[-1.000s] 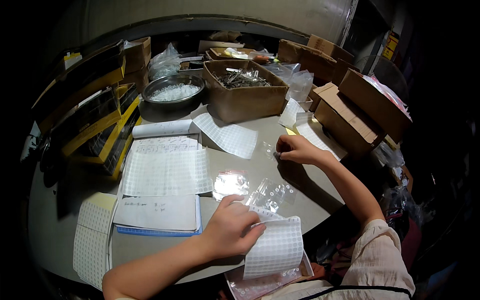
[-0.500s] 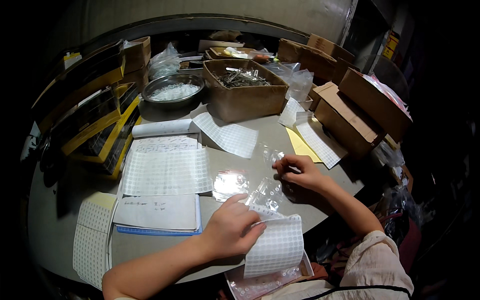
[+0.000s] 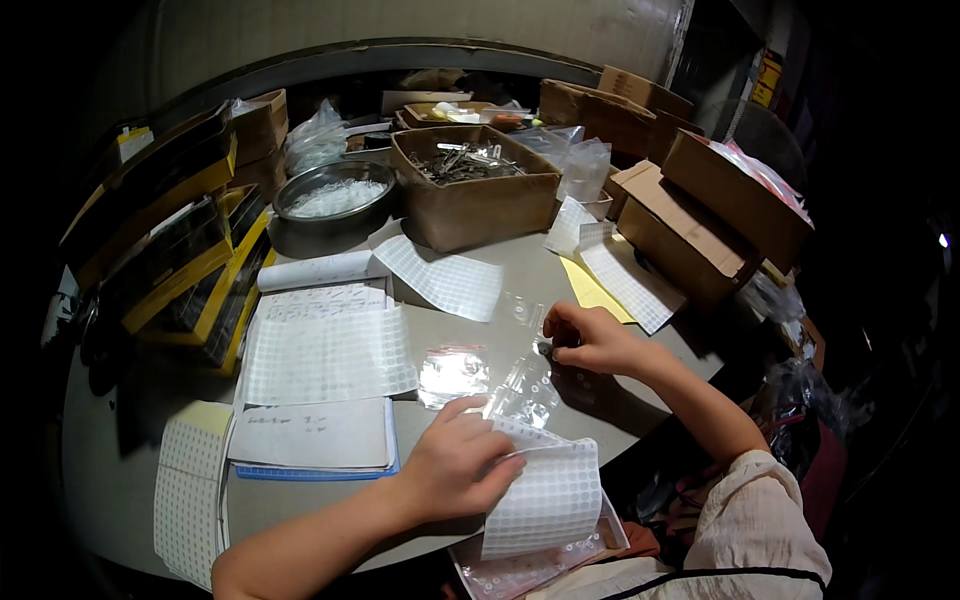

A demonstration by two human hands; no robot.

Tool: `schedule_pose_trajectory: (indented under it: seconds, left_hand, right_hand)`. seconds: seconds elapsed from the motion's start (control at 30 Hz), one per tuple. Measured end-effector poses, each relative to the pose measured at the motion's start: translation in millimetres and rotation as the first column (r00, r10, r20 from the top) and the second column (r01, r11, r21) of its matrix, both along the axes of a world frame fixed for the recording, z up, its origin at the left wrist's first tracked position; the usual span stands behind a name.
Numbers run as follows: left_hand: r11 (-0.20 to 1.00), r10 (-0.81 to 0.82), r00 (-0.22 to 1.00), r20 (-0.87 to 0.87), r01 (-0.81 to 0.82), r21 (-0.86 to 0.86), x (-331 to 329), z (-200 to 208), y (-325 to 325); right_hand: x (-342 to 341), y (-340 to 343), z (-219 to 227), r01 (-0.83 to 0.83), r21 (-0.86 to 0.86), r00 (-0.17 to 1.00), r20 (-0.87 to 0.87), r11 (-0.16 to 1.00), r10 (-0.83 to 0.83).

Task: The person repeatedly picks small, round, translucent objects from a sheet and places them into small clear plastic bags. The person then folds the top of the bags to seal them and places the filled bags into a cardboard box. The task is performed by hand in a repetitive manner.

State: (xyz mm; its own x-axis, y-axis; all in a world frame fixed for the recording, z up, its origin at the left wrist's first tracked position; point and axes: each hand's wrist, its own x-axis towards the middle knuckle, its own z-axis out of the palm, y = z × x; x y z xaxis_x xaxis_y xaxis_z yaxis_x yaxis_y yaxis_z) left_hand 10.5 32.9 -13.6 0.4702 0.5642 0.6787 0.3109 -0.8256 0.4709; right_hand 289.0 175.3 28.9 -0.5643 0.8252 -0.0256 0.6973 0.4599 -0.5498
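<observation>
My left hand (image 3: 458, 462) is closed on the upper edge of a white sheet of small round stickers (image 3: 545, 500), which slopes toward my lap. Its thumb lies along the sheet's left side. Beyond the sheet lie small clear zip bags (image 3: 530, 388) marked with little round stickers, and a stack of glossy clear bags (image 3: 453, 375) is left of them. My right hand (image 3: 590, 338) hovers beside the bags at right, fingers curled and thumb near the fingertips; anything pinched there is too small to make out. Another clear bag (image 3: 521, 310) lies just left of those fingers.
A notebook (image 3: 315, 435) with a sticker sheet (image 3: 330, 355) across it lies at left. Farther back stand a metal bowl of clear pieces (image 3: 285, 200) and a cardboard box of metal parts (image 3: 480, 210). Black-and-yellow boxes (image 3: 190, 290) crowd the left; cartons (image 3: 690, 230) stand at right.
The whole view has shifted slightly. My right hand's fingers have curled in more, with the thumb closer to them. My left hand stays on the sticker sheet.
</observation>
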Motion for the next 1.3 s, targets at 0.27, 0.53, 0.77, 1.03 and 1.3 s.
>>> schedule_pose_trajectory:
  seconds: [0.27,0.53,0.77,1.03,1.3]
  left_hand:
    - [1.000,0.016,1.000,0.000,-0.016,0.008,-0.8,-3.2,-1.2]
    - [1.000,-0.004,1.000,-0.020,0.004,-0.008,0.5,1.7,-1.2]
    - [1.000,-0.008,1.000,-0.007,0.008,0.000,-0.8,-0.9,-0.7]
    - [0.994,0.014,1.000,-0.021,-0.016,-0.110,-0.4,-0.1,-0.6]
    - [0.989,0.015,0.999,-0.044,-0.021,-0.147,-3.2,3.3,-0.6]
  right_hand:
    - [-20.4,-0.9,24.2,0.070,0.083,0.916,0.390,0.994,-0.097]
    - [17.2,16.6,-13.6,0.007,0.103,1.000,0.019,0.995,-0.009]
    - [5.4,18.5,-13.6,0.172,-0.038,0.975,0.146,0.984,-0.165]
    - [7.1,-28.5,-29.0,-0.011,-0.233,0.956,-0.288,0.972,-0.059]
    - [-37.0,-124.8,23.7,-0.343,0.443,0.926,0.011,0.828,0.378]
